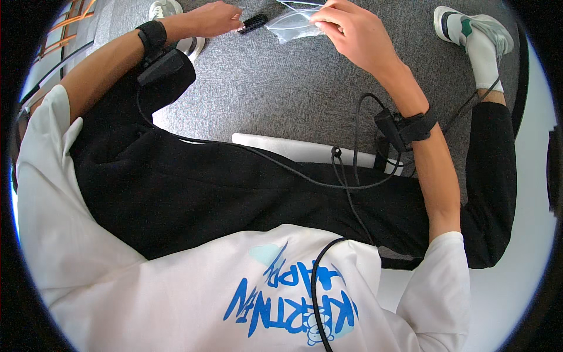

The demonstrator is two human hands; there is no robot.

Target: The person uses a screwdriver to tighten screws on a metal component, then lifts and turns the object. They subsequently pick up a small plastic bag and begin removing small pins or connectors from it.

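At the top edge, left of centre, my left hand (214, 19) is closed, its fingertips pinching the near end of a small black bristled brush (254, 24). The brush points right, toward a clear plastic bag (288, 28). My right hand (358, 32) grips that bag between thumb and fingers at its right side. The bag hangs crumpled, its lower edge loose, and its upper part is cut off by the frame. Brush and bag lie close together in view; whether they touch, I cannot tell.
Grey textured carpet (293, 100) spreads below my hands. A white flat-edged object (264, 144) lies by my black-trousered leg. Black cables (281, 171) run from the wrist devices (399, 126) across my lap. My shoes (475, 32) stand at both sides; orange bars (64, 26) show far left.
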